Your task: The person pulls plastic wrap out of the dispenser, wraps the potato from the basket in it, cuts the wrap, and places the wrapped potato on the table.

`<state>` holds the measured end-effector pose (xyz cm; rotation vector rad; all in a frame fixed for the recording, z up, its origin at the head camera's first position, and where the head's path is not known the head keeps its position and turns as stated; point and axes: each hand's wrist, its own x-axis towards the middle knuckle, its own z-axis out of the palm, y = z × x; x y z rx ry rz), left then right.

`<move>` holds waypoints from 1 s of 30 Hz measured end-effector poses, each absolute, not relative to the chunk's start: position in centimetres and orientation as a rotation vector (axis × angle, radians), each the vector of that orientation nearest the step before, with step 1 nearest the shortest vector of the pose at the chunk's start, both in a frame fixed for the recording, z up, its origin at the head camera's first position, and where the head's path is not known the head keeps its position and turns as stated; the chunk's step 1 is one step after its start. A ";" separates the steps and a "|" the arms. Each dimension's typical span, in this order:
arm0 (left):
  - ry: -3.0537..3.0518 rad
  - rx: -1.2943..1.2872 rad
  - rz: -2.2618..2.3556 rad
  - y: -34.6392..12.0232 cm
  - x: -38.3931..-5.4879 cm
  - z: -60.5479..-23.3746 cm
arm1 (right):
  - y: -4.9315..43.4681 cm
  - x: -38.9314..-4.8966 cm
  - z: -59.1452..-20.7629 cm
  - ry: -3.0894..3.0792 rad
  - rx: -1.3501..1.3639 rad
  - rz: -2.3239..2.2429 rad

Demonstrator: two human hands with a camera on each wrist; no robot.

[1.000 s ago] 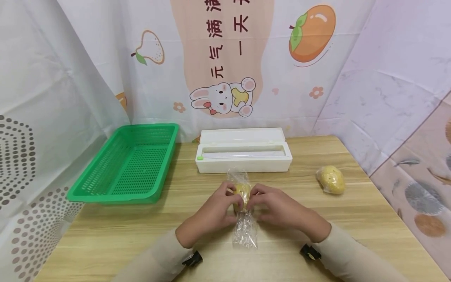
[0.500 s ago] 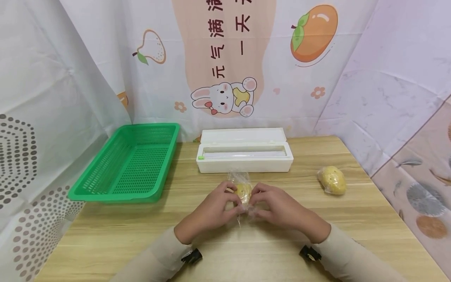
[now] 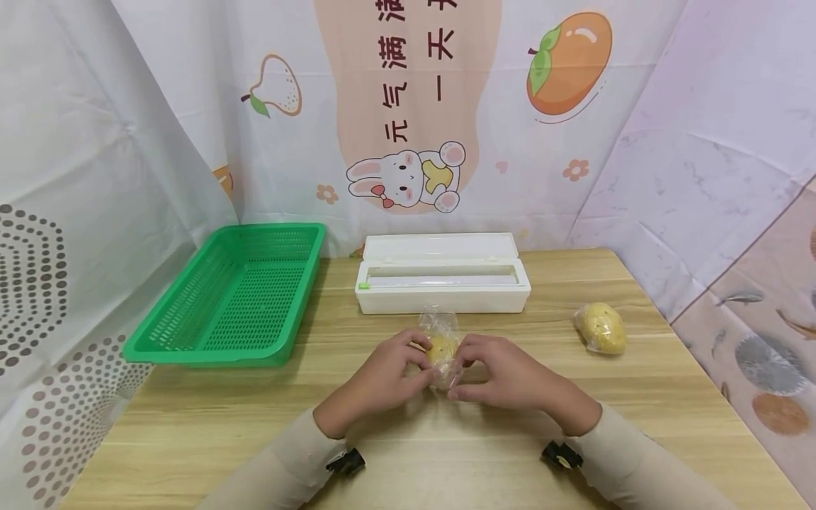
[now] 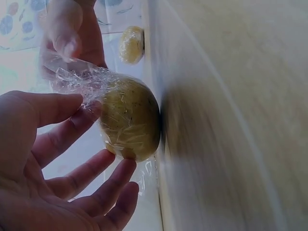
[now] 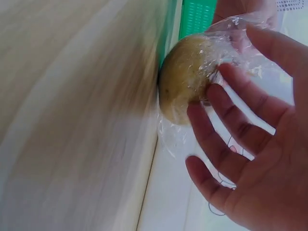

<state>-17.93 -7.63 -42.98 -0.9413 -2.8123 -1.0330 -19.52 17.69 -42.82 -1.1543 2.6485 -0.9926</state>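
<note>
A yellow potato (image 3: 440,348) in clear plastic wrap (image 3: 440,322) rests on the table between both hands. My left hand (image 3: 398,368) pinches gathered wrap between thumb and index finger, its other fingertips touching the potato's side, as the left wrist view shows. On the other side, my right hand (image 3: 506,372) holds the near part of the wrap at its thumb, with its fingertips (image 5: 195,108) against the potato. A loose flap of wrap sticks out at the far side. Another wrapped potato (image 3: 602,328) lies apart at the right.
Behind the hands stands a white cling film box (image 3: 440,299), its lid raised and a roll inside. A green plastic basket (image 3: 290,312) is at the left of the wooden table (image 3: 523,460). Printed curtains hang at the back and sides.
The near tail of wrap, lying flat on the table a second ago, is now lifted and folded up against the potato. Both hands stay about the potato; the box, basket and other potato stay put.
</note>
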 end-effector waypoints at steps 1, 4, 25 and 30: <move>-2.807 -0.936 -1.037 -7.6 -17.9 -43.0 | 17.6 -19.5 -42.8 2.649 -1.133 -0.997; -2.804 -0.913 -1.060 -7.6 -18.0 -43.0 | 17.3 -19.7 -42.5 2.652 -1.077 -1.033; -2.901 -0.644 -1.141 -6.7 -19.1 -42.7 | 16.2 -20.4 -42.8 2.596 -0.651 -1.233; -2.889 -0.625 -1.106 -6.6 -19.4 -42.9 | 16.3 -20.6 -43.1 2.551 -0.596 -1.284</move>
